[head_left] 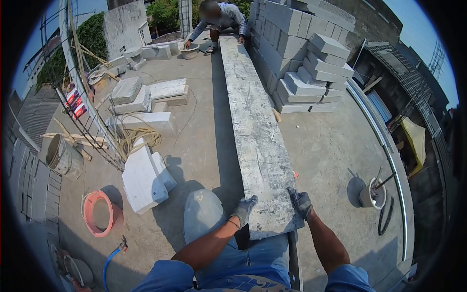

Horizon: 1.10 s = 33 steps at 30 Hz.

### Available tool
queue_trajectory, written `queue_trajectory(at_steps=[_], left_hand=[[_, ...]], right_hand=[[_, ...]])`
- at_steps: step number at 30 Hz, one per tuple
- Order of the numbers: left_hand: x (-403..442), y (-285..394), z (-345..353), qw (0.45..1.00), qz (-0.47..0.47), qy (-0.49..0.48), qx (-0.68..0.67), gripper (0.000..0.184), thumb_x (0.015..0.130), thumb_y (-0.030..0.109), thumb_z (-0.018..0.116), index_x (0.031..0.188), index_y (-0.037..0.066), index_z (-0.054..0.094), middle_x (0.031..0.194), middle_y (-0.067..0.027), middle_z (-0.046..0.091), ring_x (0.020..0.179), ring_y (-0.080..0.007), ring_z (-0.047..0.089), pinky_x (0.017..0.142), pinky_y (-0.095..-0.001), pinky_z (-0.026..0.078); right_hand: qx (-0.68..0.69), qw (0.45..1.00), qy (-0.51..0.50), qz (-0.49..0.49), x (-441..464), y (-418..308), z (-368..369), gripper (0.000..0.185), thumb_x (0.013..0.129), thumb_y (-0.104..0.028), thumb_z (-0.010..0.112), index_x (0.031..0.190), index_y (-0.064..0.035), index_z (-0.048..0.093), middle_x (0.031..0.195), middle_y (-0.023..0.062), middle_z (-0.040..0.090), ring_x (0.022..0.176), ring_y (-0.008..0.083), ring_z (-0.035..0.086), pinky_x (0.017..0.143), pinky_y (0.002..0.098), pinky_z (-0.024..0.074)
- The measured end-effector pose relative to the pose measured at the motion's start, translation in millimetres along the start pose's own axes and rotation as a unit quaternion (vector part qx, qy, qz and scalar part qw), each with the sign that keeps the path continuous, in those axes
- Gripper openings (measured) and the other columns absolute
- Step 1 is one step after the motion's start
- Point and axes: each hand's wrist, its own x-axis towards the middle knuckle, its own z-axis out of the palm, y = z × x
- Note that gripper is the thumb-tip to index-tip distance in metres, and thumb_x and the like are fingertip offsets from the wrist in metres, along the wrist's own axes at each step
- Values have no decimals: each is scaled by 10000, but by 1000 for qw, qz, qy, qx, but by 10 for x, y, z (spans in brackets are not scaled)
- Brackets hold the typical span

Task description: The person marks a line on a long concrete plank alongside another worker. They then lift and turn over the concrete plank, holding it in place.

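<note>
A long, worn board (pixel 258 131) with a whitish, stained surface runs from near my lap to the far end of the floor. My left hand (pixel 244 210), in a grey glove, is closed on its near left edge. On the near right edge my right hand (pixel 301 204), gloved too, grips the same board. Its far end lies by a crouching person (pixel 224 22), who has one hand on the board and the other at a shallow bowl (pixel 188 51). My fingertips are partly hidden by the board's edges.
Stacked pale blocks (pixel 287 39) stand right of the board's far half. Loose blocks (pixel 143 177) and a coiled hose (pixel 141 138) lie to the left, with a red bucket (pixel 116 219) nearer. A white bucket (pixel 366 197) holding tools stands at the right, before the roof edge.
</note>
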Motion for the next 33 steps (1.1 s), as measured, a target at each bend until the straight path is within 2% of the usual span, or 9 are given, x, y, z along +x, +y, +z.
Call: queue_trajectory(at_steps=[1, 3, 5, 6, 10, 12, 15, 17, 33], left_hand=[[-75, 146, 14, 1000, 1, 4, 2, 340, 911, 239, 489, 1138, -12, 526, 1129, -93, 609, 1022, -182, 566, 839, -305, 432], [-196, 288, 21, 984, -62, 4, -164, 411, 868, 287, 572, 1136, -20, 526, 1119, -96, 608, 1005, -172, 563, 844, -301, 427], [16, -161, -39, 986, 164, 27, -1, 501, 815, 358, 635, 1113, -32, 534, 1092, -101, 609, 959, -169, 558, 826, -312, 428], [13, -61, -19, 996, 31, 39, -67, 509, 812, 372, 633, 1102, -36, 539, 1080, -104, 613, 944, -171, 557, 819, -318, 430], [-93, 135, 38, 990, -13, 56, -128, 483, 826, 362, 616, 1078, -46, 556, 1035, -113, 625, 928, -174, 558, 810, -321, 429], [-198, 271, 52, 984, -19, 21, -174, 470, 832, 356, 611, 1076, -42, 558, 1021, -106, 627, 907, -172, 563, 795, -315, 433], [-80, 132, 31, 992, -4, 53, -114, 427, 847, 329, 598, 1064, -37, 567, 1003, -90, 627, 880, -156, 557, 771, -300, 435], [-145, 242, 19, 983, -51, 24, -173, 380, 826, 302, 645, 1097, 46, 568, 1012, -6, 602, 894, -84, 536, 771, -251, 415], [-282, 380, 8, 986, -46, 19, -161, 357, 849, 260, 604, 1118, 38, 526, 966, -14, 594, 875, -111, 536, 755, -276, 417]], right_hand=[[-4, 999, -4, -47, 4, 15, -25, 590, 844, -506, 564, 517, -15, 542, 483, -6, 454, 482, 82, 374, 447, 293, 332], [9, 995, -15, -95, 13, 46, -29, 594, 847, -508, 557, 496, -30, 523, 470, 1, 468, 466, 88, 385, 441, 289, 328], [0, 998, -22, -53, -18, -77, -10, 594, 849, -504, 556, 494, -29, 521, 470, -1, 466, 467, 88, 385, 441, 289, 327], [-15, 1000, -7, 0, -8, -96, -9, 593, 851, -500, 555, 493, -28, 520, 470, -3, 463, 467, 88, 385, 440, 290, 327], [10, 1000, -1, -23, 81, 88, -2, 592, 842, -506, 569, 512, -15, 543, 484, -9, 471, 488, 72, 394, 445, 290, 335], [-2, 999, -8, -43, 83, 112, -27, 588, 837, -507, 576, 527, -7, 559, 495, -3, 488, 498, 70, 393, 451, 294, 343], [10, 1000, 10, -10, 113, 102, 14, 583, 838, -499, 580, 530, -5, 561, 498, -5, 478, 496, 74, 378, 454, 296, 342], [-13, 1000, 7, -18, 75, 65, -13, 581, 836, -495, 587, 538, 3, 568, 500, -4, 484, 494, 73, 378, 453, 293, 340], [34, 999, 3, -19, 15, -41, -4, 530, 856, -432, 591, 611, 38, 607, 528, -38, 467, 521, 48, 374, 441, 271, 320]])
